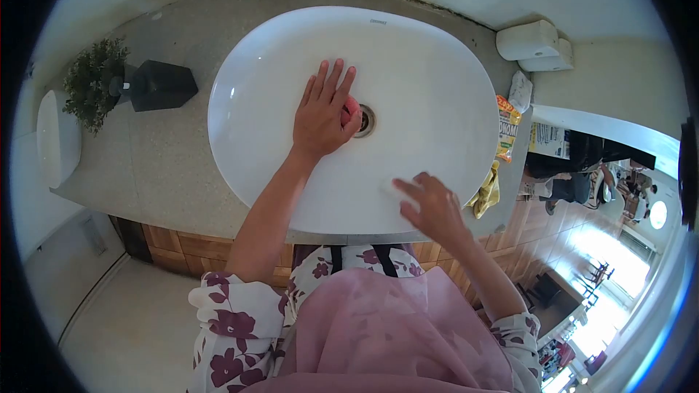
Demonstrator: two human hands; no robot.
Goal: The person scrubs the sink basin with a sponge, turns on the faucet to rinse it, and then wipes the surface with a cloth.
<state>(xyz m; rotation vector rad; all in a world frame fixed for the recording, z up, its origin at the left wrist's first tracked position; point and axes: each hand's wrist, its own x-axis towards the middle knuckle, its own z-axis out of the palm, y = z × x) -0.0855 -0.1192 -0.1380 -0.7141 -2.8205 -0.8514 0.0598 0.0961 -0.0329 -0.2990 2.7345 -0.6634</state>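
Observation:
My left hand [320,120] lies over the inside of a white oval sink [437,65], its fingers stretched towards the far side. A small pink thing, perhaps a sponge [352,111], shows between its thumb and forefinger, right beside the metal drain [366,121]. Most of that pink thing is hidden under the palm. My right hand [435,207] hovers over the near right part of the sink, with fingers apart and nothing visible in them. Its fingertips are a little blurred.
A dark soap dispenser [164,86] and a potted plant [97,84] stand left on the grey counter [175,167]. At right are a yellow-orange packet [507,129], a yellow cloth [486,191] and a white wall dispenser [530,40]. People [571,188] are in the room beyond.

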